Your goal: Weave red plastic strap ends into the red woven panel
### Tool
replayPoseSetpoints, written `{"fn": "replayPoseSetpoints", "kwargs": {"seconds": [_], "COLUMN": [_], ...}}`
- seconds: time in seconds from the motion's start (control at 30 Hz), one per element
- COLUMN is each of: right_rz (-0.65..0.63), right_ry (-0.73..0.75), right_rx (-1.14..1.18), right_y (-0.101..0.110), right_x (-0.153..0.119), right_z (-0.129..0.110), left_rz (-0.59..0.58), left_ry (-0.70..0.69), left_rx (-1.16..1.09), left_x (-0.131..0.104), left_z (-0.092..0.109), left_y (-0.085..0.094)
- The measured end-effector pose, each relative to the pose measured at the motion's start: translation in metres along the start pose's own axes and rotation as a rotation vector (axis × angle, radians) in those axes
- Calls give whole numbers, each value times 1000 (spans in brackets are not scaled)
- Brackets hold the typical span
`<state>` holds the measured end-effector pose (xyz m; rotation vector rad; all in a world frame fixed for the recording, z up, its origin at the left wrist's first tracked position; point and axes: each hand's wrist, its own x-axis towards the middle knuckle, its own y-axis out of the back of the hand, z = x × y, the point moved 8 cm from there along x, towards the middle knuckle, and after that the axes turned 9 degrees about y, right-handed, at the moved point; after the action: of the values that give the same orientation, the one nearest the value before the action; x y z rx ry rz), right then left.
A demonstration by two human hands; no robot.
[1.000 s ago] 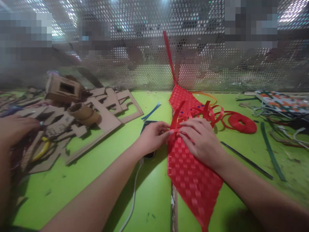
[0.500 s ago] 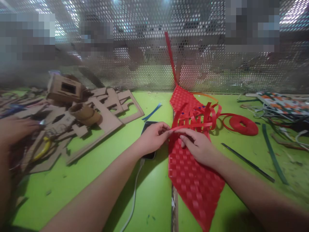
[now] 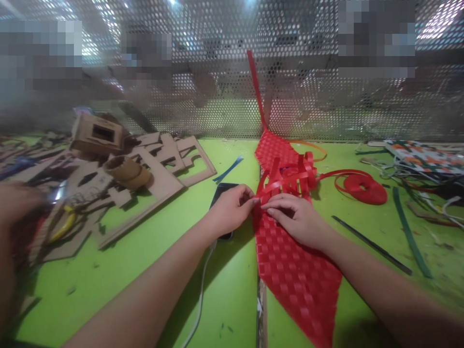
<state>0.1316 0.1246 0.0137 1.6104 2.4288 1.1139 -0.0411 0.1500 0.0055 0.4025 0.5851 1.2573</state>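
A red woven strip mat [image 3: 295,270] lies along the table, its near end pointed and its middle left as loose, unwoven strips. My left hand [image 3: 237,205] pinches a red plastic strip [image 3: 273,186] at the mat's left edge. Close beside it, my right hand [image 3: 290,212] rests over the weave, thumb and fingers closed together at the same edge; its fingertips partly hide what they grip. Loose red strip ends curl up just beyond my hands. From them a strip runs right to a flat red coil [image 3: 364,188].
A phone [image 3: 226,234] with a white cable lies under my left wrist. Cardboard pieces [image 3: 159,193] and a cardboard tube [image 3: 126,171] cover the left side, where another person's hand [image 3: 21,203] works. Perforated metal [image 3: 232,106] stands behind. Green and black strips [image 3: 373,244] lie right.
The loose red strips beyond my hands have dropped lower and shifted left. The mat's near end has swung slightly right. My right hand has moved a little down.
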Motion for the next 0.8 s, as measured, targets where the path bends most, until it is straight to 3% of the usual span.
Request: {"fn": "replayPoseSetpoints", "kwargs": {"seconds": [0.5,0.7,0.8], "right_rz": [-198,-323,-307], "right_ry": [268,373,372], "right_rx": [43,-7,-12], "right_y": [-10,-20,-21], "right_x": [-10,-15,-16], "right_z": [-20,-29,-25], "left_rz": [20,-31,-60], "left_ry": [16,35,29], "left_rx": [-3,-80,-111], "left_x": [3,3,3], "left_z": [-4,-8,-8], "left_y": [2,-3,-6]}}
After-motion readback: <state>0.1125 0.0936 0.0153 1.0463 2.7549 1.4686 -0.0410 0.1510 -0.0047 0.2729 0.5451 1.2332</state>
